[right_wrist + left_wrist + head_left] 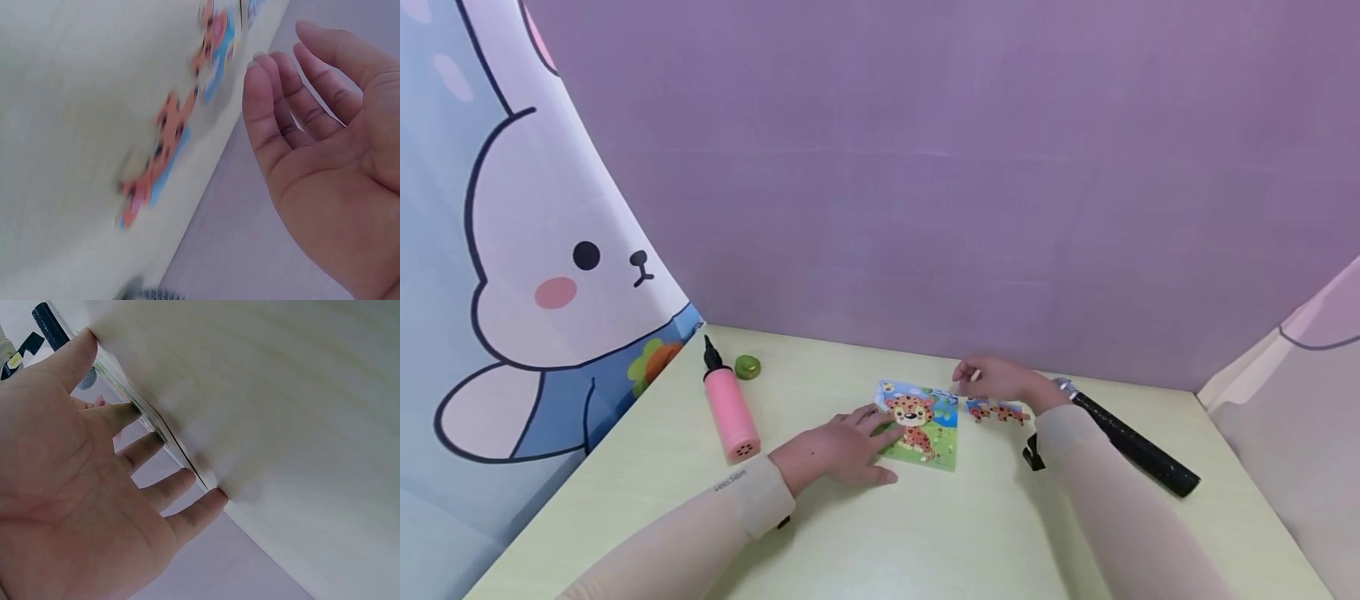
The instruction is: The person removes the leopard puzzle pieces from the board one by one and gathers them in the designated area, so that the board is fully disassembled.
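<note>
Green and blue printing covers the thin, flat, square puzzle board with a spotted cartoon leopard (917, 417), which in the head view lies on the pale wood-toned bench (910, 542) between the two hands. It looks light, fairly stiff and a little slippery, probably best steadied flat or lifted by its edges. The left hand (842, 450) rests over its left side, fingers spread, the grip released. The right hand (1000, 379) hangs near the board's upper right corner, above small orange-and-blue, black-spotted puzzle pieces (1011, 414); these seem light and easily knocked, suited to a fingertip pinch at the sides. A pink cylindrical pump with a black nozzle (731, 412) and a small round green lump (747, 367) stand off to the left, and a long black microphone-like rod with a silvery head (1138, 446) lies to the right.

In the left wrist view, the fingers fan wide, their tips at or just beside the board's thin edge, the thumb tip down by the bench.

In the right wrist view, the fingers bend loosely, thumb and forefinger tips close, with nothing visible held; the blurred pieces lie apart from them.
</note>
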`<state>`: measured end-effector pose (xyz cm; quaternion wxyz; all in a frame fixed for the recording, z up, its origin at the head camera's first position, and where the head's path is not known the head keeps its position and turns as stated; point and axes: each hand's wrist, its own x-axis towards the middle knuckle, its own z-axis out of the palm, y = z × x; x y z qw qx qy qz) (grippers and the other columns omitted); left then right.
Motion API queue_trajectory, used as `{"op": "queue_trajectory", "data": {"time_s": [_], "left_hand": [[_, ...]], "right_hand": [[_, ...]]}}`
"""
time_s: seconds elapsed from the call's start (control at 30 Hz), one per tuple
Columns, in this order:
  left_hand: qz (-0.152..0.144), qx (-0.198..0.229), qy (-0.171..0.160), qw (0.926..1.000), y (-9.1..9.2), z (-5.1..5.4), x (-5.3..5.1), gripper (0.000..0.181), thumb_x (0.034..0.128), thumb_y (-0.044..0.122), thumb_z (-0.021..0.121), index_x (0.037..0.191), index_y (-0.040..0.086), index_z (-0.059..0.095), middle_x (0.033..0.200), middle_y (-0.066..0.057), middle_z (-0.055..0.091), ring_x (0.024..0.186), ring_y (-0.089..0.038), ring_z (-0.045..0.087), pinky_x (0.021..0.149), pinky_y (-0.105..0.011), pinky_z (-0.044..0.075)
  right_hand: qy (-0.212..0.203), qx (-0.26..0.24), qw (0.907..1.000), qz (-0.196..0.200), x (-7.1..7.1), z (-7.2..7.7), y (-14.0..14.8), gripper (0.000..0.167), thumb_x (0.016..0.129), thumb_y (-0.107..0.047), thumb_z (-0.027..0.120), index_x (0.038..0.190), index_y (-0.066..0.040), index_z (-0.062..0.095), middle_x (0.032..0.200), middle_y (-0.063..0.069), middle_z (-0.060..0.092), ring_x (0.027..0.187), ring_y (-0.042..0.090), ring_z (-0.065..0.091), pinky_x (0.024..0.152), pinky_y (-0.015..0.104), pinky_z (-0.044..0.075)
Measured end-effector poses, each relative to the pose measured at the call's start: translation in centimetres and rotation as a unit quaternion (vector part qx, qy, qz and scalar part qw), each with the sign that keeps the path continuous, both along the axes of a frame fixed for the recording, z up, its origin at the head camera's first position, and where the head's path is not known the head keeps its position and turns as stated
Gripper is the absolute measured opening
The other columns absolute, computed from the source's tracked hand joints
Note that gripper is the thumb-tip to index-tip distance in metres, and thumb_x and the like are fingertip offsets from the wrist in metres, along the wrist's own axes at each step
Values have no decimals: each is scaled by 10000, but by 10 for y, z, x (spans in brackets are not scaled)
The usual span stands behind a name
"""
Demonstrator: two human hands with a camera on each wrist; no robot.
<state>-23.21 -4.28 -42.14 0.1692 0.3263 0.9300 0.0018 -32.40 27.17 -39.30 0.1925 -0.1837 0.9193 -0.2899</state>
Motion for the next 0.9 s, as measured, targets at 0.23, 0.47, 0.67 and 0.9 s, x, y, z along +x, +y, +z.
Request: {"op": "queue_trajectory", "data": {"time_s": [0.23,0.47,0.67,0.9], "left_hand": [[-103,-30,47,9999,-1,-1,-1,824,1025,735,488,1716,390,197,1816,38,176,1695,-331,148,1329,-620,311],[-131,-74,70,9999,-1,0,-1,822,1028,735,480,1717,387,195,1814,34,180,1694,-331,154,1323,-622,322],[-101,-109,61,9999,0,0,-2,821,1028,735,481,1716,390,197,1813,37,180,1694,-329,153,1319,-624,326],[-98,-101,35,9999,0,0,-2,819,1029,735,480,1716,389,199,1811,36,183,1695,-326,151,1324,-618,322]], "right_hand": [[2,204,9996,190,-3,-10,-28,353,998,-225,747,1322,-107,670,1322,74,682,1131,201,634,969,390,584],[-27,279,9994,213,-6,-12,-37,360,986,-222,773,1314,-115,672,1289,59,683,1124,200,628,977,410,583],[-140,182,9994,246,-5,-13,-38,386,977,-184,779,1331,-91,657,1296,73,678,1133,205,644,974,393,593],[-326,87,9990,290,-3,-14,-38,413,954,-164,797,1329,-78,648,1285,83,659,1123,212,638,945,370,588]]}}
